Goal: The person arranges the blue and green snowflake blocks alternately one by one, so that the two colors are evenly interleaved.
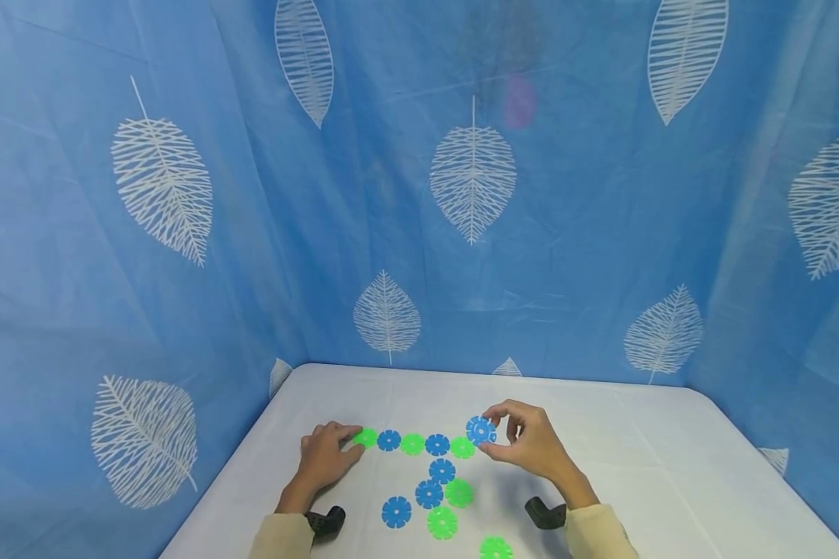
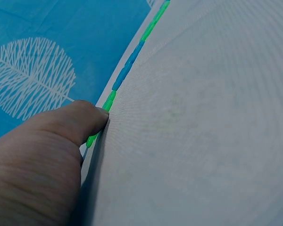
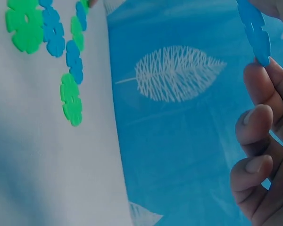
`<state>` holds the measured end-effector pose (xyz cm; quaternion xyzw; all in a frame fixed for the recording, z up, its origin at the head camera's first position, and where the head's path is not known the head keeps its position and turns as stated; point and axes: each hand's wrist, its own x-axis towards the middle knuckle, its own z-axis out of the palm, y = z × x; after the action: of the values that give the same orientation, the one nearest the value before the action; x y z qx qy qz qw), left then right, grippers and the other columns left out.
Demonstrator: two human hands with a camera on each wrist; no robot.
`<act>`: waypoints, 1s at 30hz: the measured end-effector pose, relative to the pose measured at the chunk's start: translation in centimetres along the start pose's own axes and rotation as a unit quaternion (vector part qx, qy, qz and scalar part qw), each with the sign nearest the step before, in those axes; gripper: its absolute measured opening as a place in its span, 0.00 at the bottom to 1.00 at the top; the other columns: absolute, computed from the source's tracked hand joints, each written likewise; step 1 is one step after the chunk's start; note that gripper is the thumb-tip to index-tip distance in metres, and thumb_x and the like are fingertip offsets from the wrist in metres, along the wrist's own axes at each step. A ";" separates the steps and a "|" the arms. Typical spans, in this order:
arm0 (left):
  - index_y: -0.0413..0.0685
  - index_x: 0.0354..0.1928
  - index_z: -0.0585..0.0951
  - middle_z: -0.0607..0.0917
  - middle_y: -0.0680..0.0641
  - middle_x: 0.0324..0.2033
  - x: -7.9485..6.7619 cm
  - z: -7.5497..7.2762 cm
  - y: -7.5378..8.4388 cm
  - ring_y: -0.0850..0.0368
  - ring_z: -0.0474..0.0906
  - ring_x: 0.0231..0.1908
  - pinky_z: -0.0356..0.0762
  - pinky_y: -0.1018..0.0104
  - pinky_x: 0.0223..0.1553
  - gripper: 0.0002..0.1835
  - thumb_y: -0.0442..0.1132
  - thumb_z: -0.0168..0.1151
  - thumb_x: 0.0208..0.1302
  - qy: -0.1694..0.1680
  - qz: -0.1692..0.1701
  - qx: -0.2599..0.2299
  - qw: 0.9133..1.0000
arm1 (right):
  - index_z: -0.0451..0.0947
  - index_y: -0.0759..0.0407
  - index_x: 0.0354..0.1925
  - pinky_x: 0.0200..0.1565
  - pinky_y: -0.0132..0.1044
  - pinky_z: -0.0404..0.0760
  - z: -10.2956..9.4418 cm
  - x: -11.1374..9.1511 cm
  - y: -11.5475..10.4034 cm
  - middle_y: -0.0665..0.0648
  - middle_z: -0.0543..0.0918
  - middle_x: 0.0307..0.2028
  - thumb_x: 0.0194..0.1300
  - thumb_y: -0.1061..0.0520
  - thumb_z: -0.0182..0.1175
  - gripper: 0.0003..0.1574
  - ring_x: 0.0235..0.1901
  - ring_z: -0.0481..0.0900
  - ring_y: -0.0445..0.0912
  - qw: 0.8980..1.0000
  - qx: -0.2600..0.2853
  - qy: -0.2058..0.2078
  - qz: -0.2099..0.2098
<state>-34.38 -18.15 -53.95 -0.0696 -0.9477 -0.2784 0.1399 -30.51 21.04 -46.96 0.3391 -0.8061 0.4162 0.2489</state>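
My right hand (image 1: 531, 442) pinches a blue notched plastic disc (image 3: 254, 33) between thumb and fingertips, raised off the table near the right end of a row of discs. The row alternates green and blue and lies flat. My left hand (image 1: 325, 458) holds the green notched disc (image 1: 366, 438) at the row's left end between thumb and fingers. Beside it in the row come a blue disc (image 1: 388, 440), a green disc (image 1: 412, 444), another blue disc (image 1: 436, 445) and a green disc (image 1: 463, 447) at the right end. In the left wrist view, my thumb (image 2: 92, 117) partly covers the held green disc.
Loose discs lie nearer me on the white table (image 1: 643, 481): a blue disc (image 1: 396, 512), a green disc (image 1: 443, 522), and several others. A green disc (image 1: 496, 548) sits at the frame's lower edge. Blue leaf-patterned cloth (image 1: 566, 233) hangs behind the table.
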 end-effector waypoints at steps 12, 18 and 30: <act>0.62 0.53 0.86 0.84 0.55 0.39 0.5 -0.1 -0.1 0.57 0.74 0.43 0.60 0.50 0.47 0.19 0.51 0.71 0.58 0.001 0.014 0.015 1.000 | 0.85 0.43 0.44 0.22 0.32 0.71 2.0 -0.7 2.5 0.48 0.82 0.32 0.50 0.52 0.79 0.22 0.18 0.70 0.37 0.989 0.015 0.075 0.129; 0.63 0.53 0.86 0.84 0.57 0.38 1.2 -0.1 -0.3 0.58 0.74 0.43 0.61 0.51 0.47 0.19 0.52 0.71 0.59 0.002 0.017 0.021 1.000 | 0.85 0.43 0.42 0.21 0.32 0.68 2.3 -0.8 3.0 0.57 0.82 0.32 0.47 0.51 0.81 0.22 0.16 0.68 0.39 0.975 0.015 0.112 0.191; 0.61 0.53 0.86 0.84 0.55 0.40 0.2 0.1 -0.3 0.58 0.73 0.43 0.59 0.52 0.46 0.19 0.51 0.71 0.59 -0.002 0.002 0.007 1.000 | 0.87 0.42 0.40 0.24 0.32 0.66 2.5 -2.0 4.7 0.47 0.81 0.29 0.44 0.42 0.81 0.22 0.19 0.67 0.39 0.956 -0.049 0.034 0.289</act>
<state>-34.66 -18.33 -54.08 -0.0712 -0.9497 -0.2714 0.1387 -33.06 21.58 -52.04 0.0649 -0.8800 0.4418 0.1622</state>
